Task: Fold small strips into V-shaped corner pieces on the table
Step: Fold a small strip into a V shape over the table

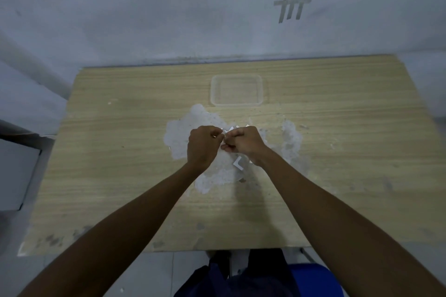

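White strip (226,130), pinched btwn L hand (201,146) & R hand (243,142) — folded V piece (237,163) beside R wrist

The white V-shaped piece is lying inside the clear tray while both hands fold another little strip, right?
Not quite. The head view shows the white V-shaped piece lying on the table, on its worn white patch just nearer than the right hand. It is not in the clear tray, which sits farther back. The left hand and right hand do both pinch another little strip.
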{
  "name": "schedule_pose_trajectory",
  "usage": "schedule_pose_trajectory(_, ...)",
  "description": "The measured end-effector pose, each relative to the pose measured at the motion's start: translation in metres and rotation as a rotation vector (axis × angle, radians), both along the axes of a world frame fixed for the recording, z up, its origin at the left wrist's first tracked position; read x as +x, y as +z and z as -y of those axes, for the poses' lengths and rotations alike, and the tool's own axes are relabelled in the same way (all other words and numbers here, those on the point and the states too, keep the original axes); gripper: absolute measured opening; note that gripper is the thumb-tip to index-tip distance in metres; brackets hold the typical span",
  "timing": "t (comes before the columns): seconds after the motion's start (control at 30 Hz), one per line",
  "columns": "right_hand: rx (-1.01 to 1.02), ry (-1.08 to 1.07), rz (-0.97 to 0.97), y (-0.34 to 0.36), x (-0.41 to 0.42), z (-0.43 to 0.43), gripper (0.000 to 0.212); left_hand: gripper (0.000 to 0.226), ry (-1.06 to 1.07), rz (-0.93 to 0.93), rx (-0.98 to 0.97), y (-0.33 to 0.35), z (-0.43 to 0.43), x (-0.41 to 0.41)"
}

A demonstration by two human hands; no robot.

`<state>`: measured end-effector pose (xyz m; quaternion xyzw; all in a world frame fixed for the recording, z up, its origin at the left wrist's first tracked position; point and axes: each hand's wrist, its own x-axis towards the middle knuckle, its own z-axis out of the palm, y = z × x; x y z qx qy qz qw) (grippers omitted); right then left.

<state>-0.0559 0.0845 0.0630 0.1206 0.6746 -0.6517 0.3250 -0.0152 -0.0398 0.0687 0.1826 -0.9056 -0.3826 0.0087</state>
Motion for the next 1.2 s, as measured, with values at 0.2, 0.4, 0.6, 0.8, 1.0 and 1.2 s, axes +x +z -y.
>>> schedule_pose_trajectory(0.2,0.008,0.032,-0.020,0.005,0.003,-0.005,0.020,0.013,-0.021,0.004,0.005,0.002,0.002,-0.003)
schedule_pose_trajectory(0.4,0.029,0.044,-0.028,0.009,0.001,-0.005,0.017,0.011,-0.050,0.001,-0.010,0.005,0.003,-0.004)
schedule_pose_trajectory(0.6,0.004,0.043,-0.008,0.010,0.000,-0.005,0.009,0.010,-0.075,-0.001,-0.027,0.005,0.005,-0.005)
schedule_pose_trajectory(0.8,-0.049,-0.006,0.040,0.009,-0.002,0.000,0.011,0.023,-0.092,-0.021,-0.061,0.005,0.003,-0.003)
schedule_pose_trajectory(1.0,-0.081,-0.047,0.077,0.008,-0.001,0.002,0.007,0.025,-0.095,-0.031,-0.148,0.003,-0.002,0.003)
schedule_pose_trajectory(1.2,-0.122,-0.064,0.103,0.013,0.004,-0.001,0.012,0.025,-0.094,-0.046,-0.164,0.001,-0.004,0.006)
